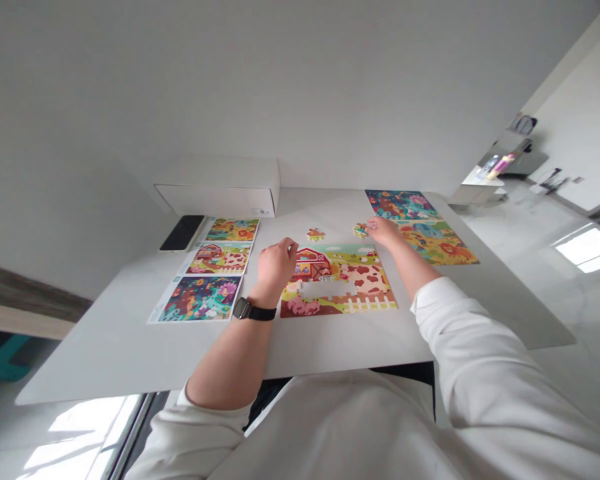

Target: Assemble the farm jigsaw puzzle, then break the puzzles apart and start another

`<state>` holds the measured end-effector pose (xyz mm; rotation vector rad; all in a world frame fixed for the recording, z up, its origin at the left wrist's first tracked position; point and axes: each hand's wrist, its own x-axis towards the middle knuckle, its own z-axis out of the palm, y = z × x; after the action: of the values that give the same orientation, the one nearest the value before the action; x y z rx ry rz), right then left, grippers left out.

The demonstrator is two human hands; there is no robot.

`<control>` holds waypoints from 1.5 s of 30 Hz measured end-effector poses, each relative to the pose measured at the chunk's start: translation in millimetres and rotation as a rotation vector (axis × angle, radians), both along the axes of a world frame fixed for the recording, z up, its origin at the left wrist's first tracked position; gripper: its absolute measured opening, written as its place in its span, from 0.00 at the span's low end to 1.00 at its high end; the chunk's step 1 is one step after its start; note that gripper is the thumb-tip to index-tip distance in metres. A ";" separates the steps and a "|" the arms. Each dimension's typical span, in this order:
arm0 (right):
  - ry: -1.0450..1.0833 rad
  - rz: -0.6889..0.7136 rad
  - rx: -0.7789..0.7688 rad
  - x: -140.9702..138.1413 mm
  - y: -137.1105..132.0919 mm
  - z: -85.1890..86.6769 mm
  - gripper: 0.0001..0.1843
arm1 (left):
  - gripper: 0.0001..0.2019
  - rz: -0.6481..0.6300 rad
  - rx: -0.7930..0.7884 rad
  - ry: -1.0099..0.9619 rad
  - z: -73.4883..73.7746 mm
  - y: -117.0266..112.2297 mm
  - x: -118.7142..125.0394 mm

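Observation:
A farm jigsaw puzzle [375,277] with a red barn and a spotted cow lies before me, a pale gap running across its lower middle. My right hand [384,232] pinches a small colourful puzzle piece [360,230] at the table surface, beyond the puzzle's upper right corner. Another loose puzzle piece [315,235] lies just above the puzzle. My left hand [279,263], with a black watch on the wrist, is closed beside the puzzle's upper left edge. Its fingertips are turned away, so anything between them is hidden.
Left of the puzzle lie several picture sheets [200,298] and a dark phone [182,233]. A white box [217,199] stands at the back against the wall. Two more puzzle pictures, a dark blue one [403,204] and a yellow one [443,243], lie on the right.

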<state>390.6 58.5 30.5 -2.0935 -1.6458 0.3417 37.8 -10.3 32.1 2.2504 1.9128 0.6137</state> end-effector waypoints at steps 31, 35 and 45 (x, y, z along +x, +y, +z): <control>0.988 0.253 0.107 -87.3 -102.0 5.4 0.19 | 0.14 -0.335 -0.085 -0.623 0.4 -6.5 14.0; 0.992 0.209 0.046 -109.8 -108.2 -16.9 0.19 | 0.16 -0.411 -0.186 -0.801 -9.1 -4.1 21.8; 0.897 0.325 0.028 -109.3 -115.3 -28.1 0.18 | 0.14 -0.396 -0.258 -0.897 -15.6 -5.0 24.8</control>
<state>281.4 -56.8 2.4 -1.2970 -1.3676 1.1507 62.7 -15.3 16.5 1.6663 1.0109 1.0038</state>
